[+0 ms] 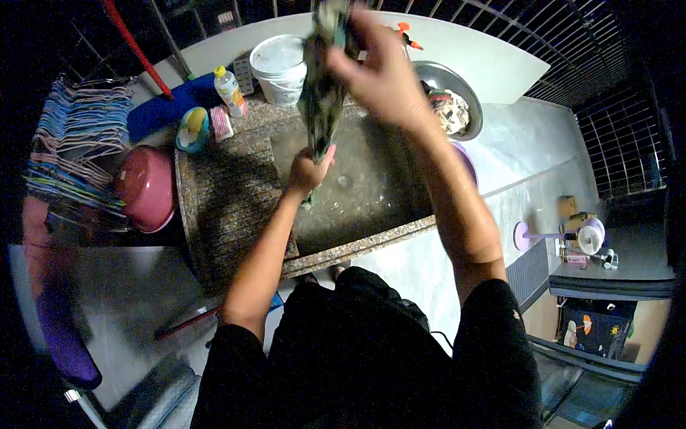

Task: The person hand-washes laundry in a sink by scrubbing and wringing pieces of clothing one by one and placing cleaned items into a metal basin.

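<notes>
A wet-looking, dark green patterned cloth [319, 107] hangs lengthwise over the sink [357, 207], bunched into a narrow strip. My left hand [311, 171] is closed around its lower part, and a small end pokes out below the fist. Beside the upper part of the cloth is my right hand [382, 75], blurred by motion, its thumb and fingers apart. Whether the right fingertips touch the cloth I cannot tell. Shallow cloudy water lies in the sink around the round drain [346, 181].
Left of the sink is a ribbed stone washboard [229, 193]. Behind it stand a white bucket [279, 68], a bottle [229, 91] and a teal bowl [191, 130]. A metal basin [468, 89] with cloths sits right. Hangers [86, 136] and a pink basin [146, 187] are far left.
</notes>
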`<state>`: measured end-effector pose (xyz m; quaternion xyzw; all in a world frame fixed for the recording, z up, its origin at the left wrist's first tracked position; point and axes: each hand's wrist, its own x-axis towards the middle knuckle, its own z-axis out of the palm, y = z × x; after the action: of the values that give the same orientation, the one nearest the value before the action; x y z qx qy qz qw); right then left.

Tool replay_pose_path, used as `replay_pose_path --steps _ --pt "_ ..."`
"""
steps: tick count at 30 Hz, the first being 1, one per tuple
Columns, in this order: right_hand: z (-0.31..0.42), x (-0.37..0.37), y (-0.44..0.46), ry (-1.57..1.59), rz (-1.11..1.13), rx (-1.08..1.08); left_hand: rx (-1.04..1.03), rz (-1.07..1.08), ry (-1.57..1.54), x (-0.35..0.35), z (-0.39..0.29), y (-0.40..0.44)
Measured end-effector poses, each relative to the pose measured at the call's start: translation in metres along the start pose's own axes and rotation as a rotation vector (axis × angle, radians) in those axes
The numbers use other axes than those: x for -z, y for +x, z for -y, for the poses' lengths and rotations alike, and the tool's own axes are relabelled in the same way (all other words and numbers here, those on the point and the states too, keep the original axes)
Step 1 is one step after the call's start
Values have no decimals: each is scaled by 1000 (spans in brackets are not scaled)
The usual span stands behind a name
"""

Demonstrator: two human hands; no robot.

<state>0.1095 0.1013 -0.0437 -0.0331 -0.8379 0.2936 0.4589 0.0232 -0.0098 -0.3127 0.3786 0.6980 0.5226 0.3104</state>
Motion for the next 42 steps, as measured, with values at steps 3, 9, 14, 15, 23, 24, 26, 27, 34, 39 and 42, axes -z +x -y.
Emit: replay_pose_path --steps 3,9,14,15,23,24,26,27,34,39,42 --pt "-54 -36 -87 -65 84 -236 185 -24 262 -40 145 -8" --pt "-167 -127 -283 -78 643 -777 187 -383 2 -93 225 -74" --pt "-199 -179 -375 -252 1020 -733 377 -282 347 -112 256 -87" --pt "-201 -185 -374 -265 1072 -772 415 -253 393 -113 264 -88" --pt "-258 -219 -426 -429 1465 -696 505 -213 576 -113 319 -85" --pt "-274 -221 -417 -362 1526 -738 493 -206 594 -112 320 -85" --pt "-279 -202 -418 -118 1279 -904 447 -128 640 -109 318 -82" --pt "-281 -192 -417 8 1156 -965 417 -50 662 -106 311 -78" --pt "-270 -142 -474 335 417 -1380 238 310 645 -50 165 -27" --pt "-252 -185 -446 1306 -3 -1855 -79 -157 379 3 28 -27" --pt "-180 -204 -315 1395 -66 -1670 157 -131 281 39 -15 -64"
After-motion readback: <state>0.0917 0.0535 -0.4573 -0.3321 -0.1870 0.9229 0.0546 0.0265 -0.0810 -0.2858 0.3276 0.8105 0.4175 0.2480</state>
